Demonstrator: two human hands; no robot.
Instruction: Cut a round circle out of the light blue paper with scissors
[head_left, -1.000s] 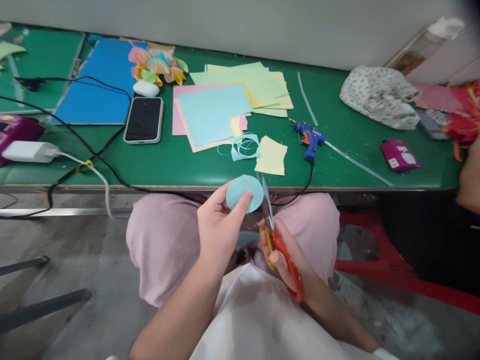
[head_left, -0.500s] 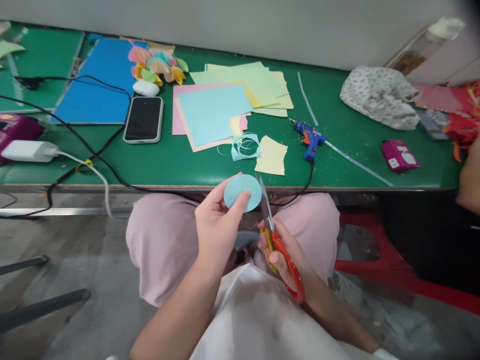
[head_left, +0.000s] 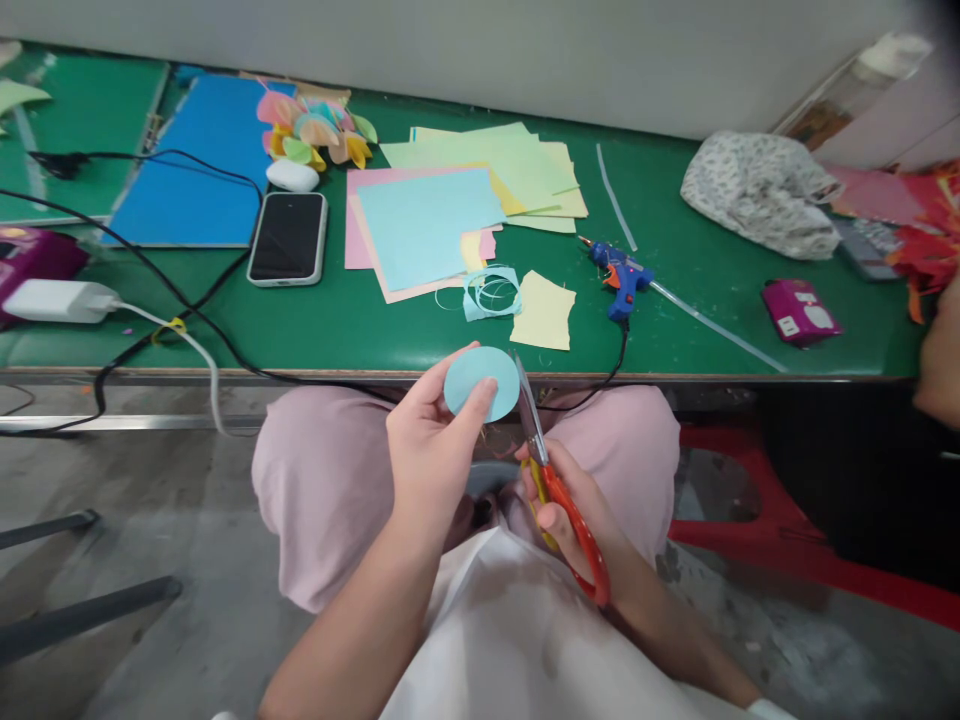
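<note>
A light-blue paper circle (head_left: 466, 378) is pinched in my left hand (head_left: 431, 440), the thumb flat on its face and the fingers behind. My right hand (head_left: 574, 500) grips scissors (head_left: 574, 525) with red and yellow handles. Their blades point up towards the table, close beside the circle's right edge, and look nearly closed. Both hands are above my lap, just in front of the table edge. On the table beyond lie thin curled blue paper offcuts (head_left: 474, 308) and a cut piece of pale yellow paper (head_left: 541, 315).
Coloured paper sheets (head_left: 427, 225) are stacked on the green table (head_left: 360, 335). A blue glue gun (head_left: 622, 280) with a clear stick lies right of them. Leftward are a phone (head_left: 287, 240), paper flowers (head_left: 319, 125) and a black cable (head_left: 225, 330). Someone's arm (head_left: 937, 360) shows at far right.
My left hand and the paper circle have shifted very slightly left. The scissor blades have come a little closer together; my right hand stays almost in place.
</note>
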